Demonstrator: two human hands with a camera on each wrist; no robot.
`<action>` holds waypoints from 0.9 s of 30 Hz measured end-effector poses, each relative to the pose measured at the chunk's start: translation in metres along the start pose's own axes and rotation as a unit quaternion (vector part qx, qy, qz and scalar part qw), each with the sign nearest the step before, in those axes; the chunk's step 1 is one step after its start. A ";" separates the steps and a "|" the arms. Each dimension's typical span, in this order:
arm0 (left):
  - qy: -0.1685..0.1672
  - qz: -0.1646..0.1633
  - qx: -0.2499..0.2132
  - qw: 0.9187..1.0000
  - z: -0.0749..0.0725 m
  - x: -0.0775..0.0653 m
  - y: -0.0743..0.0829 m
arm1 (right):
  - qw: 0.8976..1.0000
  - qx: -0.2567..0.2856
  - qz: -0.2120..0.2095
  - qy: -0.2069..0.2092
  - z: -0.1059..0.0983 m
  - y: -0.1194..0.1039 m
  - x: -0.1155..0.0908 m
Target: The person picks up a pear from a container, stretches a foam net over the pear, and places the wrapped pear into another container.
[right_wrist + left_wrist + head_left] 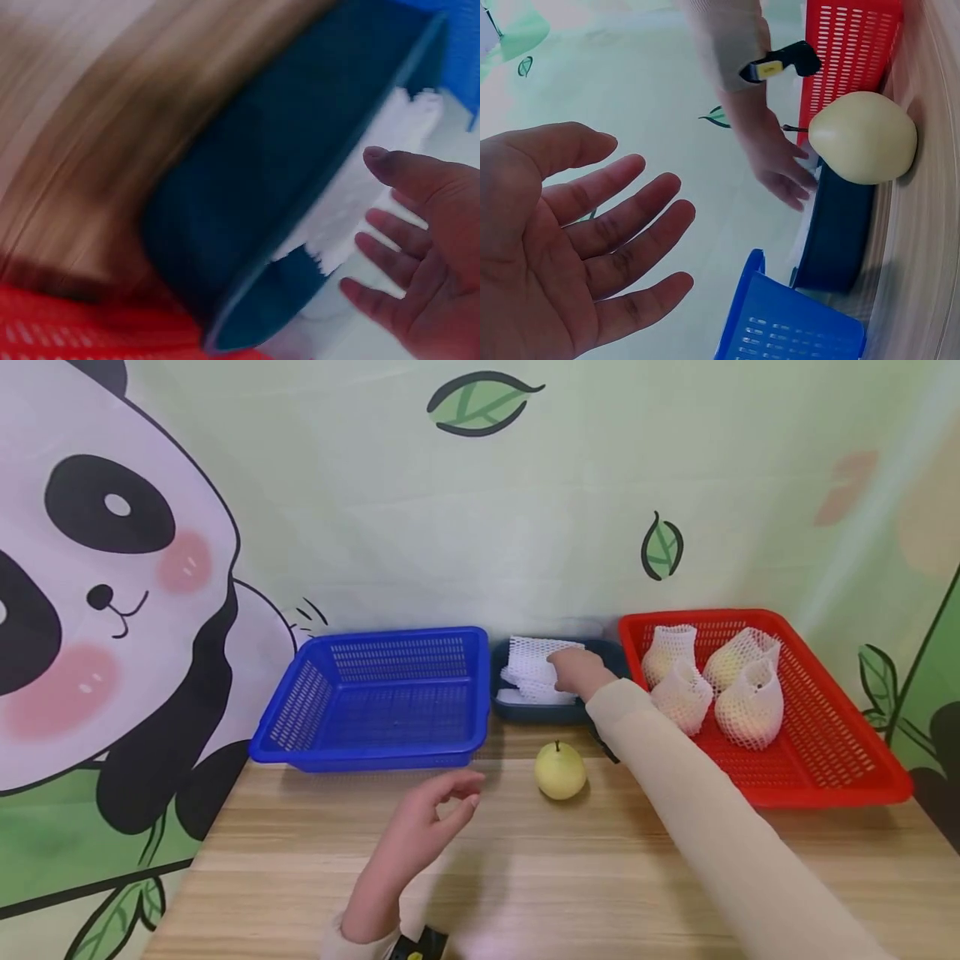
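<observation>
My right hand (579,672) reaches over the dark teal bin (517,713), right at the white foam net sleeves (536,664) piled in it. In the right wrist view its fingers are spread and relaxed beside the foam nets (360,180), holding nothing. Above the table in front of the blue basket, my left hand (423,827) hangs with its fingers loosely bent. The left wrist view shows that palm (562,255) bare. A yellow-green pear (560,771) stands upright on the table, stem up, between the left hand and the teal bin.
A blue basket (375,758) sits at the back left with nothing in it. To the right, a red basket (832,777) holds several pears in foam nets (750,706). Behind them hangs a panda-print cloth (375,493). The table (285,860) is wooden.
</observation>
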State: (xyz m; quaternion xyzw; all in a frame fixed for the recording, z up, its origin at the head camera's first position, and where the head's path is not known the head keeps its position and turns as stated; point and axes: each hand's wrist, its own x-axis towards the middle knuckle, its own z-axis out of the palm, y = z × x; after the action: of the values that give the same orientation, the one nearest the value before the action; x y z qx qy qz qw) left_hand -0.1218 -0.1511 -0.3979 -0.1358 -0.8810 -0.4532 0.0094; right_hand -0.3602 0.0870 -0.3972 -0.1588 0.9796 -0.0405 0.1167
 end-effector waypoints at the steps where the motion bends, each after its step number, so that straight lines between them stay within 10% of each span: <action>1: 0.005 0.001 0.002 1.000 0.000 0.000 0.001 | 1.000 -0.012 -0.005 0.005 0.002 0.001 0.001; 9: 0.017 0.012 -0.005 1.000 0.002 -0.003 0.000 | 0.994 -0.079 -0.041 0.062 0.019 0.011 0.009; 16: 0.020 0.014 -0.004 1.000 0.008 0.000 -0.005 | 0.991 0.075 -0.021 0.104 -0.007 0.015 -0.009; 27: 0.058 0.089 0.027 0.994 0.007 0.035 -0.001 | 0.917 0.373 0.017 0.144 -0.059 0.008 -0.071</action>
State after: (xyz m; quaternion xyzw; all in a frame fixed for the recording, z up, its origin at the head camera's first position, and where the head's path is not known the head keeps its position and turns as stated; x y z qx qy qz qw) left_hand -0.1554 -0.1375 -0.3979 -0.1871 -0.8751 -0.4338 0.1048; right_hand -0.3112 0.1200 -0.3252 -0.0795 0.9022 -0.4232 0.0260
